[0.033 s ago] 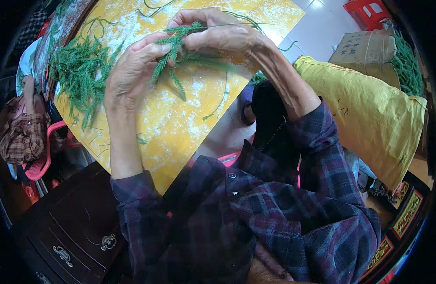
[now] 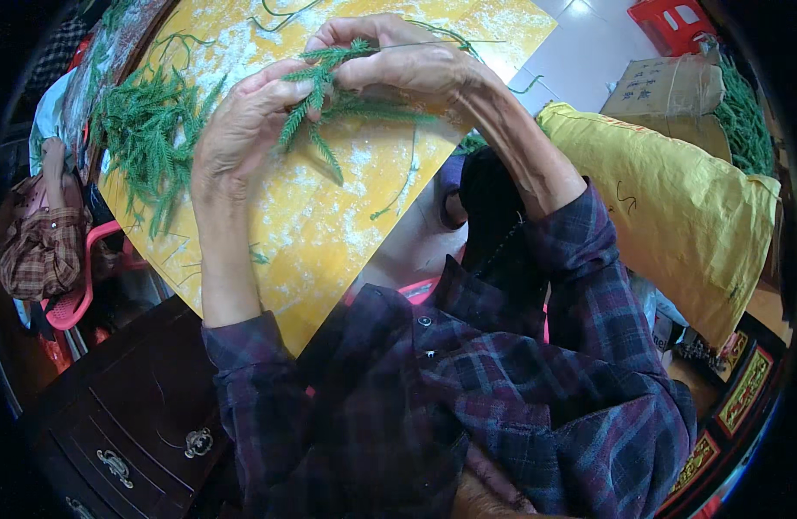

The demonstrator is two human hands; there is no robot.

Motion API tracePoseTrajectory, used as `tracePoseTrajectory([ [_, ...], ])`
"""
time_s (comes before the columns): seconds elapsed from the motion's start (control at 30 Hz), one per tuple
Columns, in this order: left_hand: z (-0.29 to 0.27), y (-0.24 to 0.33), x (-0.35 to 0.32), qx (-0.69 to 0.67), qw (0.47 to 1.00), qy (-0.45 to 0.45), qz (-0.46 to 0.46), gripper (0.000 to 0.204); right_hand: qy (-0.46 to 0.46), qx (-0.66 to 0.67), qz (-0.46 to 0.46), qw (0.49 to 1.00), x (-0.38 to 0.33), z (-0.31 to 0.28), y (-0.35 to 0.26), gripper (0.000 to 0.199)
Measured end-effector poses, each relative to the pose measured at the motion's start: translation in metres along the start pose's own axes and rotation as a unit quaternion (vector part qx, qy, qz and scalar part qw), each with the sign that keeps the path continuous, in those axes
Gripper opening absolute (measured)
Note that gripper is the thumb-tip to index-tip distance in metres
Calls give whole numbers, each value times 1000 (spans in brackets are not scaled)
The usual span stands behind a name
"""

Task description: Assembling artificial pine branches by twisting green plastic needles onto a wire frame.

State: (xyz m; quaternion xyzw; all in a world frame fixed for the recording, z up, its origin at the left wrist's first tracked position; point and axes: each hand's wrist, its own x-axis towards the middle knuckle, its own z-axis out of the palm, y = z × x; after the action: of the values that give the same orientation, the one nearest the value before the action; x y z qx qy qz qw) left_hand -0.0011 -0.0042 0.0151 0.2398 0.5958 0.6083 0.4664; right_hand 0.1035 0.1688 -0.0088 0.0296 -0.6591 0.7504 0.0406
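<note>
Over the yellow tabletop [image 2: 329, 246], both my hands are at a green pine-like sprig [image 2: 320, 73] with several needled side shoots. My left hand [image 2: 243, 121] is closed on it, the thumb and fingers pinching its left side. My right hand [image 2: 407, 65] pinches the upper right end, near a thin dark stem or wire [image 2: 441, 43] that sticks out to the right. Side shoots hang below my fingers, and one points right under my right hand. To the left of my left hand lies a heap of similar green sprigs [image 2: 152, 130].
White powdery flecks and thin green strands [image 2: 398, 195] lie scattered over the table. At right stand a bulging yellow sack [image 2: 666, 208], a cardboard box [image 2: 662, 91] of greenery and a red plastic stool [image 2: 671, 24]. Another person's arm [image 2: 57, 186] is at far left, above a pink chair [image 2: 74, 303].
The sprig's hanging shoots have shifted very slightly, and the shoot pointing right, blurred before, now looks sharp. Both my hands keep almost the same place and grip.
</note>
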Motion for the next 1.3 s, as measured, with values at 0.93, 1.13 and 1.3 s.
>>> tracePoseTrajectory([
  [0.93,1,-7,7,-13,998,2,67,21,-8,228,30,973,13,-8,23,21],
  [1.13,6,-10,3,121,988,63,78,15,47,11,-7,999,10,-11,22,20],
  [1.3,8,-11,4,248,956,95,127,11,36,-94,-33,994,13,-14,23,20],
])
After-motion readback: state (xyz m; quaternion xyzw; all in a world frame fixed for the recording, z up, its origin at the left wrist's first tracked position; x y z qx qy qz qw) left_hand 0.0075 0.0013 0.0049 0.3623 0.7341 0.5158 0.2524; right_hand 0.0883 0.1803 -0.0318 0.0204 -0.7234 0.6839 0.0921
